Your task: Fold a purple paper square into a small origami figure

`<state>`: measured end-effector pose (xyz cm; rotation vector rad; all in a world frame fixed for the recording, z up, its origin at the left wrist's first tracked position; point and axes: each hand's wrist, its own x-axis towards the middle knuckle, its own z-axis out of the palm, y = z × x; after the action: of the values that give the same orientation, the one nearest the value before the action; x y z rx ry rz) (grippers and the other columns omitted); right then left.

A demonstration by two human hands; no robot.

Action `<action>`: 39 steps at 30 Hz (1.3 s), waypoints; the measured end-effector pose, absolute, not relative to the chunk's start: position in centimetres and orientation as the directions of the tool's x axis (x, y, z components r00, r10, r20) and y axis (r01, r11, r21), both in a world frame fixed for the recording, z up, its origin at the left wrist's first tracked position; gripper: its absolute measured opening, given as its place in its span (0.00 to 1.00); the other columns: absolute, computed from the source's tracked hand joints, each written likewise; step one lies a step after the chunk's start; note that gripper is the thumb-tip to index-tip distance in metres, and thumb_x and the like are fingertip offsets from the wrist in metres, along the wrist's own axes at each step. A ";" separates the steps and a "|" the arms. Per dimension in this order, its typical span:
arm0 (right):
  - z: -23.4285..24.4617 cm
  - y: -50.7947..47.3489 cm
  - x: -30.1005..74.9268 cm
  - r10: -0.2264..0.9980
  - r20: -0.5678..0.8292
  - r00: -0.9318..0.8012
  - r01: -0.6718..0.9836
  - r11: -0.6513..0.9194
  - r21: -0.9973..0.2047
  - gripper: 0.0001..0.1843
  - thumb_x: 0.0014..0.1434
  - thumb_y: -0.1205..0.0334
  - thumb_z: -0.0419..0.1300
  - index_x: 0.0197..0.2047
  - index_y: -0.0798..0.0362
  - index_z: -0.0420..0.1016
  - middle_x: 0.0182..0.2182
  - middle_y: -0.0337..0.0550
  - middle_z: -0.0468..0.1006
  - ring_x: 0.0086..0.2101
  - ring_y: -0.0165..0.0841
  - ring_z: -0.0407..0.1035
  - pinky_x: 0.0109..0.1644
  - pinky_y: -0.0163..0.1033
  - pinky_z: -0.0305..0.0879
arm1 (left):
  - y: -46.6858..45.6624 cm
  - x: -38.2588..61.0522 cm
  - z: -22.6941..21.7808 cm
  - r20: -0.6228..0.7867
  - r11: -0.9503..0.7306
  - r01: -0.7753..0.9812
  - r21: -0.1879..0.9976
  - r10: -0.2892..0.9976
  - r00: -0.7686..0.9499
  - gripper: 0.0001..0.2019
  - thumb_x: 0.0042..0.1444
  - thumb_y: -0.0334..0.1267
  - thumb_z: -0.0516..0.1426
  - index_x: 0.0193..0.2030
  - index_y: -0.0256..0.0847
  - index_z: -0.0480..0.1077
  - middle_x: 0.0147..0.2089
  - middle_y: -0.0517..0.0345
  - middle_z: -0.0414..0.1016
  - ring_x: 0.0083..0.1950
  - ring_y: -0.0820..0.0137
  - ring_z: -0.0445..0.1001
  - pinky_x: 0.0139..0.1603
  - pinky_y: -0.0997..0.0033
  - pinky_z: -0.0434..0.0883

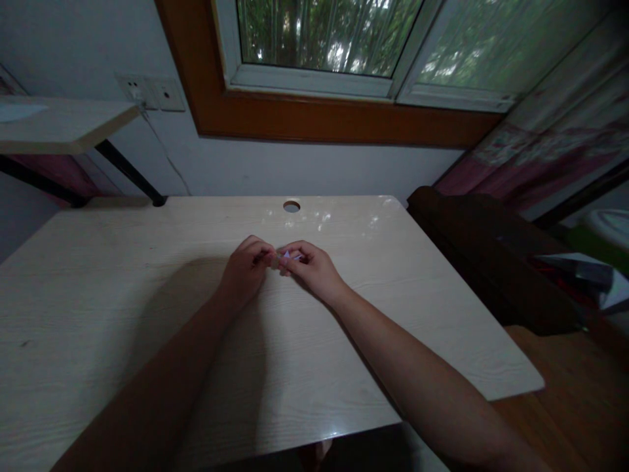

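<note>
A tiny, pale, pointed piece that looks like folded paper point(287, 255) shows between my two hands, above the middle of the desk. My right hand point(316, 270) pinches it between thumb and fingers. From the other side, the closed fingertips of my left hand point(247, 263) meet it, and its left end is mostly covered by them. Both wrists are low over the light wood-grain desk point(314, 367). The fine shape of the paper is too small to make out.
A round cable hole point(291, 206) lies near the desk's back edge. At the left, a raised shelf point(69, 128) stands on black legs. Wall sockets point(150, 93) with a thin cord are behind it. Dark brown furniture point(481, 255) borders the right side, below a curtain point(550, 137).
</note>
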<state>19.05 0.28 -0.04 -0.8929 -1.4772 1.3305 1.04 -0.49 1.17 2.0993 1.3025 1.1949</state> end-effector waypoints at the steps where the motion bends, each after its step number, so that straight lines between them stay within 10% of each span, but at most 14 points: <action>1: -0.1 0.3 19.1 0.936 0.163 -0.312 -0.075 0.147 -0.986 0.13 0.54 0.56 0.67 0.41 0.53 0.76 0.27 0.38 0.77 0.26 0.28 0.72 0.33 0.35 0.68 | -0.5 1.0 1.2 0.456 -0.488 0.521 0.700 0.867 0.199 0.06 0.61 0.35 0.56 0.33 0.41 0.72 0.34 0.58 0.70 0.36 0.69 0.70 0.38 0.69 0.67; 39: -0.4 0.7 19.1 0.934 0.141 -0.327 -0.250 0.059 -0.967 0.19 0.55 0.52 0.67 0.46 0.51 0.72 0.34 0.42 0.82 0.27 0.29 0.75 0.35 0.37 0.71 | -0.3 0.8 0.5 0.307 -0.303 0.295 0.906 0.951 0.034 0.09 0.59 0.43 0.58 0.37 0.41 0.74 0.35 0.58 0.74 0.34 0.71 0.74 0.35 0.73 0.70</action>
<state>19.06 0.72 -0.40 -0.7691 -1.3171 1.4814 0.77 -0.25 0.55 1.6670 1.2762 1.2918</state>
